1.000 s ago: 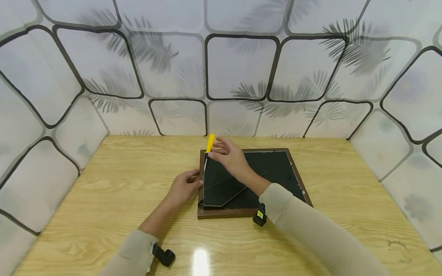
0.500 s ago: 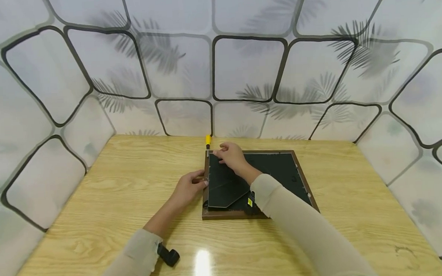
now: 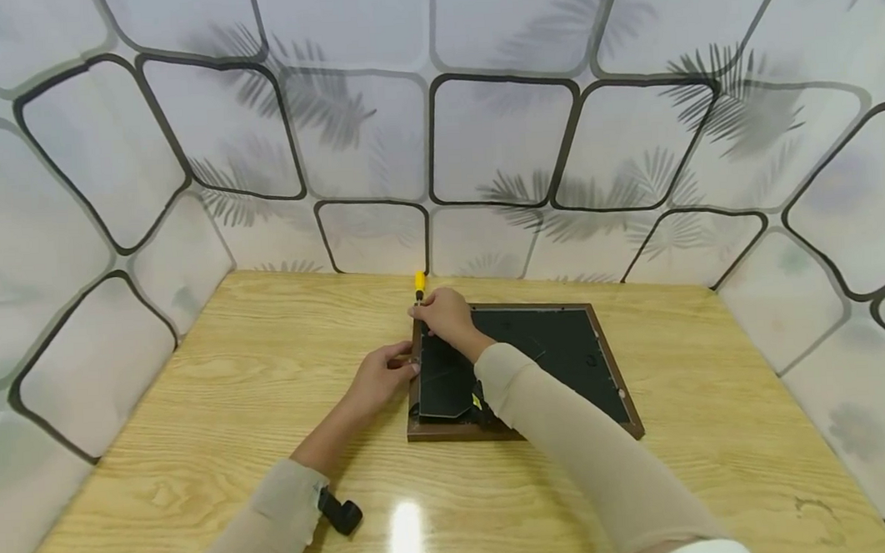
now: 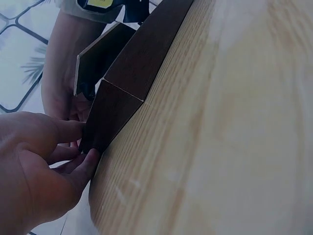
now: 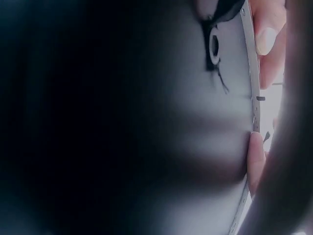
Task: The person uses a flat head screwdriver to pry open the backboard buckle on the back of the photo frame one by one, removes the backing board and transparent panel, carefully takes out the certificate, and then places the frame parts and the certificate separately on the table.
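A picture frame with a brown wooden border lies face down, its black backing board and a fold-out stand on top. My left hand holds the frame's left side between thumb and fingers; in the left wrist view its fingertips pinch the brown border. At the far left corner, my right hand has its fingertips right at the backing's edge. I cannot tell whether they pinch anything. Just beyond them is a screwdriver with a yellow handle. The right wrist view is dark and blurred, with fingertips along the board's edge.
The frame sits on a light wood-grain table. A patterned wall rises behind the table's far edge, with more patterned wall on both sides. Each sleeve carries a small black wrist camera.
My right hand has drawn away from the screwdriver, then come back left to the frame's far left corner. The screwdriver now points to the corner from beyond it. My left hand keeps its grip.
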Motion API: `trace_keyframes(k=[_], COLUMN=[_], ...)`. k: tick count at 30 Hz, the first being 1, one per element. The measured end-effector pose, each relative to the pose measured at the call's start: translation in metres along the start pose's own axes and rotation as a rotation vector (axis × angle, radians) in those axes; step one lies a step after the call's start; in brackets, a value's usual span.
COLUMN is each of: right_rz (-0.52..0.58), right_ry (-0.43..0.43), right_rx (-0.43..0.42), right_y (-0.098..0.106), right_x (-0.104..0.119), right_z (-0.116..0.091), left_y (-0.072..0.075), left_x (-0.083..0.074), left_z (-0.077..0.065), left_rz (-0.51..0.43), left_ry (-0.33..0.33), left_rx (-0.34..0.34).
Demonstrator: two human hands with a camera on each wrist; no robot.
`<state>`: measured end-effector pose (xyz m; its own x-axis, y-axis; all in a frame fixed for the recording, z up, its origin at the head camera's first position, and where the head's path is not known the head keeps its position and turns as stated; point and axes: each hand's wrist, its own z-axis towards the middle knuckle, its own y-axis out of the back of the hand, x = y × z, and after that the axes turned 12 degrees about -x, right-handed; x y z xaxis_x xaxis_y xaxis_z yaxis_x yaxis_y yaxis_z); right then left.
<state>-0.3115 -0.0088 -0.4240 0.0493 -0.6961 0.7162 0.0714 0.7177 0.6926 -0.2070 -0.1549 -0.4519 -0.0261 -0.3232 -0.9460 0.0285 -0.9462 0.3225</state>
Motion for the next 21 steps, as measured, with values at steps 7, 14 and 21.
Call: trace_keyframes(k=[7, 14, 21], right_rz=[-0.031, 0.105, 0.347], right_ry=[-0.057, -0.089, -0.064], right_rx=[-0.025, -0.039, -0.098], right_y=[-0.004, 0.001, 0.015], right_x=[0.001, -0.006, -0.012], right_z=[0.003, 0.000, -0.004], left_y=[0.000, -0.001, -0.001], left_x=[-0.001, -0.001, -0.001], left_z=[-0.001, 0.000, 0.000], left_rz=[0.011, 0.028, 0.032], left_ry=[0.019, 0.039, 0.031], left_rx=[-0.009, -0.013, -0.019])
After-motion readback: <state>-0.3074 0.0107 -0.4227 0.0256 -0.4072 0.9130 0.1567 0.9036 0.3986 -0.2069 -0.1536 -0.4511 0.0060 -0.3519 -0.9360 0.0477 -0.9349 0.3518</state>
